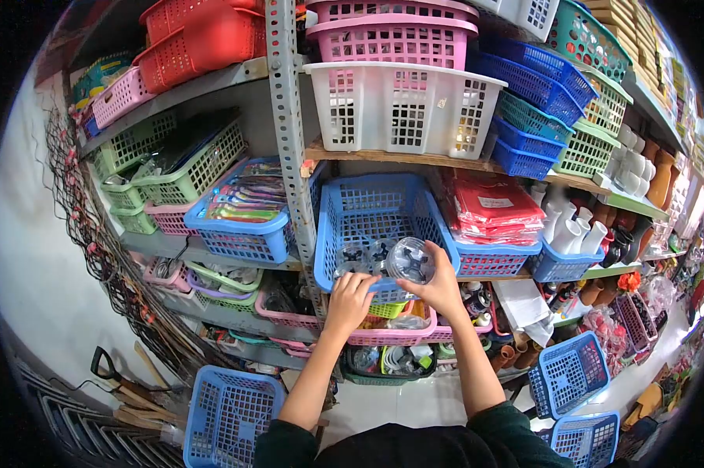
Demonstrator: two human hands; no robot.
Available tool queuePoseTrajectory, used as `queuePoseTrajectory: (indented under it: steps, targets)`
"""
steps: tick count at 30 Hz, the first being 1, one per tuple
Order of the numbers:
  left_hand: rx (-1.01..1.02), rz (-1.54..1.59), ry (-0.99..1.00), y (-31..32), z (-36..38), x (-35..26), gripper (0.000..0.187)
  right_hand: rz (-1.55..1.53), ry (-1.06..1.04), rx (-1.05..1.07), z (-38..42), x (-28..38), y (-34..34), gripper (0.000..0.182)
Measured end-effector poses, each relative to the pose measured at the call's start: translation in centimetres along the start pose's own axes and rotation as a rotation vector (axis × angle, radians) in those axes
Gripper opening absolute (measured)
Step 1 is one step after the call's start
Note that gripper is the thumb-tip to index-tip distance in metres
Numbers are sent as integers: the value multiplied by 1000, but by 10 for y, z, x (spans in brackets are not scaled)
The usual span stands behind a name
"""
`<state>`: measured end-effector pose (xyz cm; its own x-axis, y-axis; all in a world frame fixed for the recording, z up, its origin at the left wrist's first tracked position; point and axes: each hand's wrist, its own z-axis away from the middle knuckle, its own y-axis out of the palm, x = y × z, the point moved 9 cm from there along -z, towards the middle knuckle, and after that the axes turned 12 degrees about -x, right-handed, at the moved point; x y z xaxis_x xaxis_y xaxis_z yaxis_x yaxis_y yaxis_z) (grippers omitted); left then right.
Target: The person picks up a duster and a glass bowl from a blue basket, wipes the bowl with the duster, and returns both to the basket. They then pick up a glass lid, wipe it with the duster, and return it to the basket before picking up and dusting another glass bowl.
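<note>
My right hand (439,282) grips a round clear plastic container (411,260) with dark pieces inside. It is held above the front of a blue basket (434,204) on the middle shelf. Over the same basket's front rim lies my left hand (352,303), fingers stretched out and slightly bent, with nothing visible in them. More clear round containers (353,256) with dark pieces sit in the basket behind my left fingers. What these dark pieces are I cannot make out.
A perforated metal post (285,117) stands left of the basket. A white basket (406,109) is on the shelf above. Red packets (492,204) fill a basket at right. A pink basket (391,335) sits below. Blue baskets (235,413) stand low at left and right.
</note>
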<state>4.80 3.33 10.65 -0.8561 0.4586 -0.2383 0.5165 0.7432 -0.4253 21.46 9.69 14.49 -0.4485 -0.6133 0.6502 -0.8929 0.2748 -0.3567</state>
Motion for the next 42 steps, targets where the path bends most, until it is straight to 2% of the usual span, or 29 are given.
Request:
queuePoseTrajectory:
  steps: [3,11,18,27,33,37,42]
  targets:
    - [63,12,-22,-3,17,-5,34,26,-17,19,1,-2,1,98]
    - [15,142,8,-13,44,-11,33,112,-23,108,-21,-13,34,97]
    - [47,144,9,-11,49,-8,36,110,-155,288,-49,-15,128,100]
    - [-1,131,62,-19,44,-8,37,306,-163,401,-48,-43,207,108]
    - [-16,130,79,-25,39,-7,37,347,-115,510,-45,-55,217,110]
    - [9,148,70,-23,38,-4,36,321,-127,496,-44,-62,223,110]
    - [12,156,50,-23,38,-4,35,320,-108,544,-41,-60,223,119]
